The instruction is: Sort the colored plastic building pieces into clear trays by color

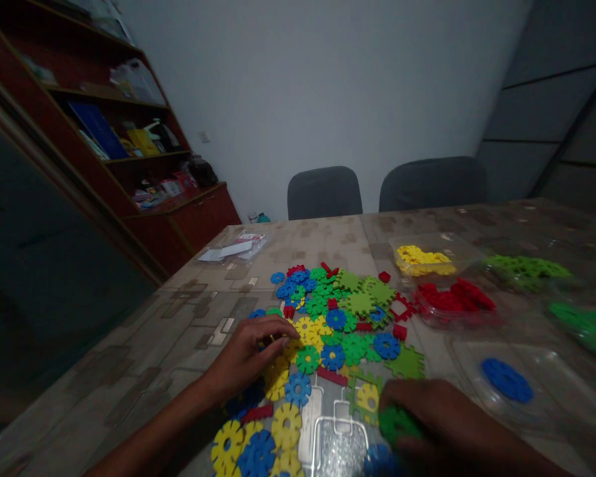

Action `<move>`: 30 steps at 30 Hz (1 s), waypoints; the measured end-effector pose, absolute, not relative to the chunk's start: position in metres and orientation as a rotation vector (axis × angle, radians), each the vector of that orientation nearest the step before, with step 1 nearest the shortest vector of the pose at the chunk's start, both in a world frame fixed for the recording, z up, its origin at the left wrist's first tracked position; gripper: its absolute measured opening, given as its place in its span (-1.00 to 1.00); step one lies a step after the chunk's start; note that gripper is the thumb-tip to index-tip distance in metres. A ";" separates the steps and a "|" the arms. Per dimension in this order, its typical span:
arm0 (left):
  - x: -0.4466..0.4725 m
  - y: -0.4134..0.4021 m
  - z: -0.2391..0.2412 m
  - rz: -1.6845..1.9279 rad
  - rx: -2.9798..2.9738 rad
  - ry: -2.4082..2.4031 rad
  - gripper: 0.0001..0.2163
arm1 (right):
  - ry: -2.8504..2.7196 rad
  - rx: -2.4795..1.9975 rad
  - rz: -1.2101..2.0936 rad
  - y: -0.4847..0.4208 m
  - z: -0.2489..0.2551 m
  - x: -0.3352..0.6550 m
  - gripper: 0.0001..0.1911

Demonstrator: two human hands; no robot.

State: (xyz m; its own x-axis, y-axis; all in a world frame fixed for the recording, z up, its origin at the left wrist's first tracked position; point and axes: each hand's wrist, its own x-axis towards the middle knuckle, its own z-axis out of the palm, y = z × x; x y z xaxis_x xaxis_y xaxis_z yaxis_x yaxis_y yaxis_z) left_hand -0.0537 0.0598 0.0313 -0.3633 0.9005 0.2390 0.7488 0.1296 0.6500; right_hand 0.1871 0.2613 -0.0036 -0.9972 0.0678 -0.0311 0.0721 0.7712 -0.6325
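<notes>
A: Hands?
B: Right hand [430,411], blurred, has its fingers closed around a green disc [397,424], near right of the pile. Left hand [258,338] is half curled, thumb and forefinger slightly apart, over yellow discs [312,339]; cannot tell whether it grips one.
A: Handling?
B: My judgement: pinch single discs by the rim and lift straight up; notched edges could snag neighbours.
A: Outward?
B: Mixed pieces lie on the table [193,298]. To the right, red pieces [451,297] sit in a clear tub [469,320]; a blue disc [506,379] lies in a shallow tray [551,371].
</notes>
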 end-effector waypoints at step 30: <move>-0.061 0.056 0.014 1.026 1.683 2.071 -0.79 | 2.938 0.290 -0.900 0.270 0.018 0.108 -0.57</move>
